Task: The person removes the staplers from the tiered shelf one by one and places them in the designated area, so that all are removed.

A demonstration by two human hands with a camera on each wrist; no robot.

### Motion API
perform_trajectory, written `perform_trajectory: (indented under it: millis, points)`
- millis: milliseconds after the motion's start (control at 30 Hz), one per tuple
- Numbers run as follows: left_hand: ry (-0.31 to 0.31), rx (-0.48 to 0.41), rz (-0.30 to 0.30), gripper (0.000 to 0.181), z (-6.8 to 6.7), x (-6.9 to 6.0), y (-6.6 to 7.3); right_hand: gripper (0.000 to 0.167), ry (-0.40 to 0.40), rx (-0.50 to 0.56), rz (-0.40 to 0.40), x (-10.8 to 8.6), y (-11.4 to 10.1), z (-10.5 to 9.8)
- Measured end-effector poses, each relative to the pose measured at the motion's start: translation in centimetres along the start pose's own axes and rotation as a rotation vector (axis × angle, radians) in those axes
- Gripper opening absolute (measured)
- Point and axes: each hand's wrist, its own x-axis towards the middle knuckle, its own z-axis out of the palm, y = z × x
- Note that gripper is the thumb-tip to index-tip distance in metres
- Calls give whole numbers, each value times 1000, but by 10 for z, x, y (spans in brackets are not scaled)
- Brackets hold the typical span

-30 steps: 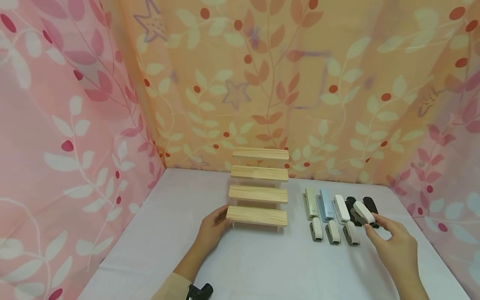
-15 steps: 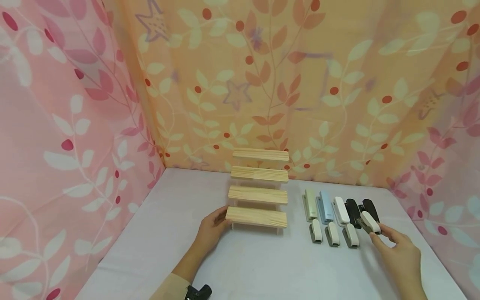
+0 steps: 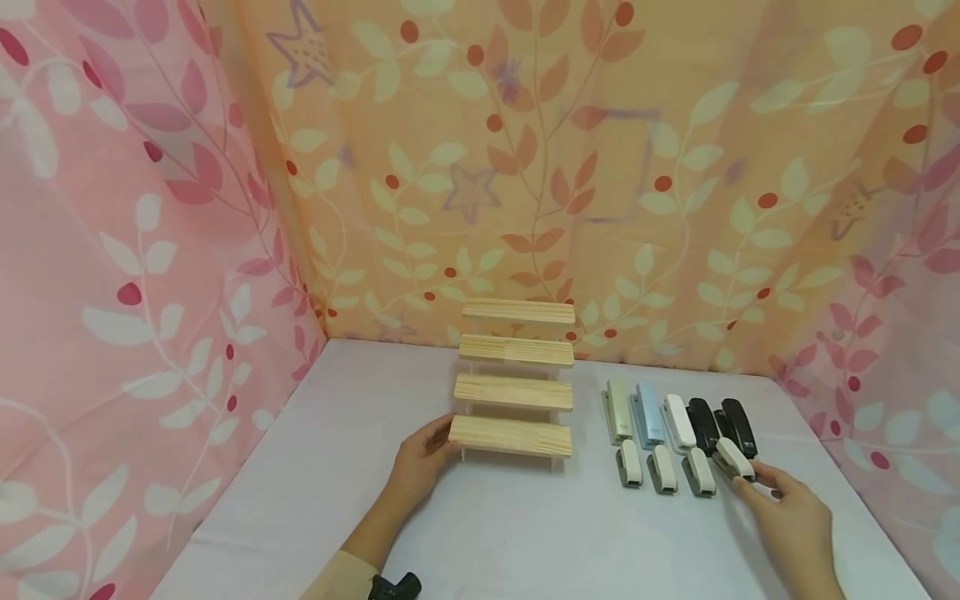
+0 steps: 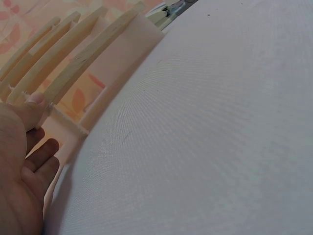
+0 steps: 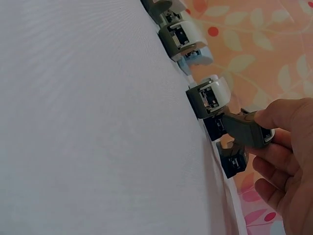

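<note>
My left hand (image 3: 422,460) holds the left end of the lowest board of a tiered wooden display shelf (image 3: 512,437). In the left wrist view, its thumb lies on the board's end (image 4: 73,68), with the other fingers lower down beside the stand. My right hand (image 3: 797,517) pinches a small white and grey stapler (image 3: 735,459) between thumb and fingers, at the right end of a front row of three like it, one being the nearest small stapler (image 3: 700,472). The right wrist view shows the held stapler's grey underside (image 5: 244,128), tilted.
Behind the small staplers lie longer ones: a green stapler (image 3: 619,410), a blue stapler (image 3: 650,414), a white stapler (image 3: 680,422) and two black staplers, one being the rightmost black stapler (image 3: 739,427). Patterned curtains (image 3: 480,167) surround the white-covered table (image 3: 315,500).
My right hand has brought the small stapler down and nearer, from over the black staplers to beside the front row. The left hand has stayed on the shelf.
</note>
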Motion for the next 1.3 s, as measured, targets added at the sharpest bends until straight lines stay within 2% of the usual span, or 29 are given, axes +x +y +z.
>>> perform_trajectory:
  millis: [300, 433, 600, 700, 933, 1100, 1300]
  points:
    - [12, -24, -20, 56, 1, -1, 1, 52, -57, -30, 95, 4, 0, 7]
    - [26, -6, -35, 55, 3, -1, 5, 55, -77, -33, 137, 5, 2, 10]
    - [25, 20, -46, 54, 4, -5, 22, 57, -88, -23, 171, 6, 5, 13]
    - [22, 17, -32, 53, 4, -9, 31, 55, -92, -11, 191, 7, 5, 14]
    - [19, 5, -28, 56, 3, -1, 4, 55, -133, -8, 214, 6, 6, 14]
    - [6, 10, -3, 57, 1, -1, 2, 58, -170, -25, 219, 5, 8, 15]
    - [4, 35, -4, 59, -1, -1, 2, 61, -203, -45, 224, 7, 10, 16]
